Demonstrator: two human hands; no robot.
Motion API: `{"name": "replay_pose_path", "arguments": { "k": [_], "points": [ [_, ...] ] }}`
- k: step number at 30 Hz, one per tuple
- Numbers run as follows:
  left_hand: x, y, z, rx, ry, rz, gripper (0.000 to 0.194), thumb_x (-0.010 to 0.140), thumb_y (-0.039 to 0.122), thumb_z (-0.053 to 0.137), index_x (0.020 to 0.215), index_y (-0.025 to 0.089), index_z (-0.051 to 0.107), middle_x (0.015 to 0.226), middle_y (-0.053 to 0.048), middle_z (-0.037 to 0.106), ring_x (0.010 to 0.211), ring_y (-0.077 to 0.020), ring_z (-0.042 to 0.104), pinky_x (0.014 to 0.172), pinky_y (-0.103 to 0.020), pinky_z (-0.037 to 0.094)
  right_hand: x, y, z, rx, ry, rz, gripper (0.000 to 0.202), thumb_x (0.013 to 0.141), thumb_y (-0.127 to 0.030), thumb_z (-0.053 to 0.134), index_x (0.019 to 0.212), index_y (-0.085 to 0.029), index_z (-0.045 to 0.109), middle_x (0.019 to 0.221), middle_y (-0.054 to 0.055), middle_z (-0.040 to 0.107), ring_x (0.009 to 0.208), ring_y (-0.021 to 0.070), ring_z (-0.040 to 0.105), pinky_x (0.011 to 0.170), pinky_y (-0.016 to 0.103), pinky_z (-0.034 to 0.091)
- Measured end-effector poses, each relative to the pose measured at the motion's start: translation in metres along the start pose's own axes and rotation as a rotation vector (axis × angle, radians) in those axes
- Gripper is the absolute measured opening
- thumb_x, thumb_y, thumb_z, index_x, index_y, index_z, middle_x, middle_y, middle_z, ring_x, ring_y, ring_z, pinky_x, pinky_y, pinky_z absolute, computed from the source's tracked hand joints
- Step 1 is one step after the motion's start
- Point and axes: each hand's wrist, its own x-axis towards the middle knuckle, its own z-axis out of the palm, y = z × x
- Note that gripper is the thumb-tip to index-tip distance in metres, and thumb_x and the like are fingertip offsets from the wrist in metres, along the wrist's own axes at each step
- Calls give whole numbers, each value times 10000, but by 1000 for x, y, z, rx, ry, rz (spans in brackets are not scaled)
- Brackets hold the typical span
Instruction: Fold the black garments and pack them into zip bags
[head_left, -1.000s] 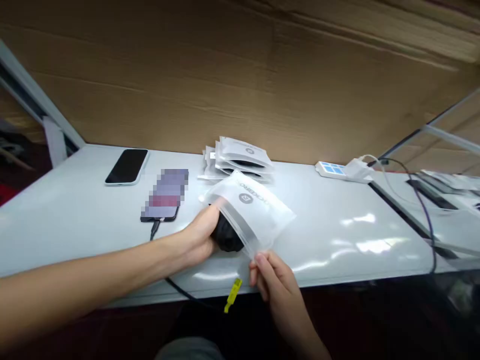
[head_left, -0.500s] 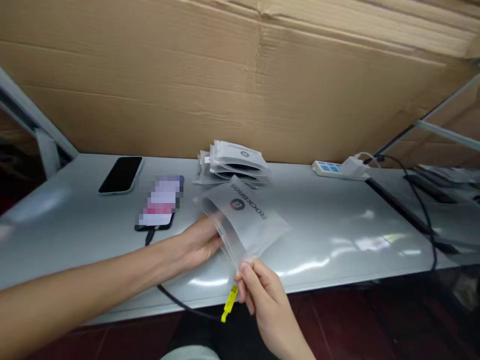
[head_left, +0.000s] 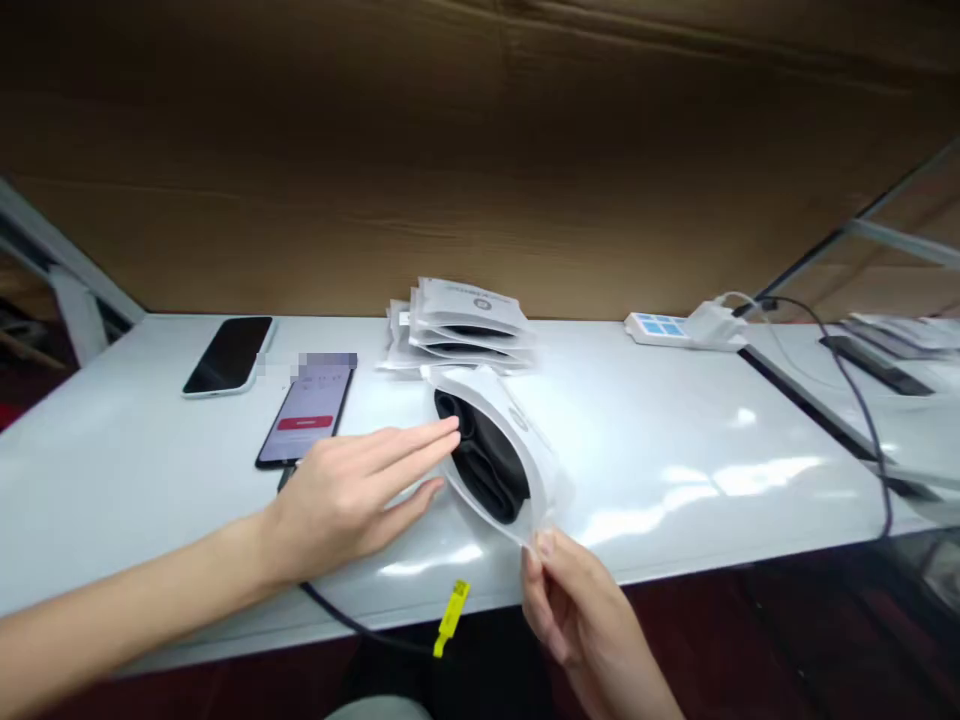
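A frosted plastic zip bag (head_left: 541, 462) lies tilted on the table, its mouth gaping toward me. Folded black fabric (head_left: 495, 470) shows inside it. My right hand (head_left: 574, 600) pinches the bag's near corner between thumb and fingers. At the mouth, my left hand (head_left: 367, 485) is open, fingers stretched out, with the fingertips at the fabric's left edge; whether they touch it I cannot tell. Behind the bag sits a stack of similar filled bags (head_left: 472, 320).
To the left lie a dark-screened phone (head_left: 229, 355) and a lit phone (head_left: 309, 408) with a black cable (head_left: 352, 625) bearing a yellow tag (head_left: 451, 618). A power strip (head_left: 660, 328) with a white charger (head_left: 714, 324) is at the back right. Cardboard (head_left: 480, 160) walls the rear.
My left hand has drawn back out of the bag and its fingers are straight. The bag's mouth has widened and turned toward me, showing the black fabric. My right hand has shifted slightly right.
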Motion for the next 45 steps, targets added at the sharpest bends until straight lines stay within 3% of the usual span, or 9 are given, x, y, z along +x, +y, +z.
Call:
{"name": "replay_pose_path", "arguments": {
  "k": [3,6,8,12,18,21,27,37,45],
  "points": [
    [-2,-5,4,189,44,292,525,834,217,683,1326,185,502,1277,-106,630,1204,-226,571,1004,-339,482,-3,-1,2,88,-14,30,400,794,-514,682,645,-167,550,460,-63,476,375,29,287,418,203,182],
    [12,-7,14,186,-49,294,661,840,306,672,1415,183,370,1375,-146,531,1374,-312,372,1144,-533,289,-6,2,2,69,-26,37,414,779,-532,683,635,-169,546,441,-61,475,369,32,300,419,201,184],
    [27,-6,18,128,-225,279,589,893,250,578,1430,194,345,1325,-123,571,1322,-287,436,1142,-505,278,-7,5,-3,15,-28,51,420,792,-549,661,644,-172,552,436,-59,472,376,38,320,423,196,190],
    [60,5,22,20,-476,220,293,947,158,399,1146,203,609,951,-73,688,889,-200,627,808,-308,457,-6,6,-26,-56,44,-3,513,748,-668,634,599,-188,528,408,-56,443,357,52,322,386,197,213],
    [95,51,46,20,-397,-1,229,867,186,480,1053,179,614,942,-81,660,824,-233,623,568,-286,412,-6,-12,-44,-79,95,-110,529,751,-637,664,1079,-224,624,837,55,704,504,135,589,364,208,378],
    [100,72,56,-128,-462,12,164,857,222,519,950,181,648,900,-64,678,791,-226,637,552,-279,426,1,-17,-40,-17,81,-64,514,783,-657,613,1017,-199,628,767,41,683,519,149,612,376,219,428],
    [78,70,30,-734,-449,-251,294,855,163,514,1091,233,674,881,10,713,704,-110,625,614,-180,457,18,-29,-35,-94,109,-91,537,757,-614,670,1097,-212,561,738,-16,641,470,106,567,333,178,402],
    [-13,1,-8,-366,-405,-220,242,873,227,506,1004,261,706,892,1,753,729,-130,677,659,-171,491,64,-52,-48,-456,213,-111,325,805,-497,636,823,-187,540,744,-1,682,349,58,506,287,163,316],
    [-29,-14,-6,-355,-426,-119,285,873,166,428,958,240,690,816,-11,739,674,-136,668,641,-194,482,99,-81,-61,-523,295,-136,287,752,-413,684,650,-174,562,603,9,664,315,41,414,302,169,270]
  ]
}}
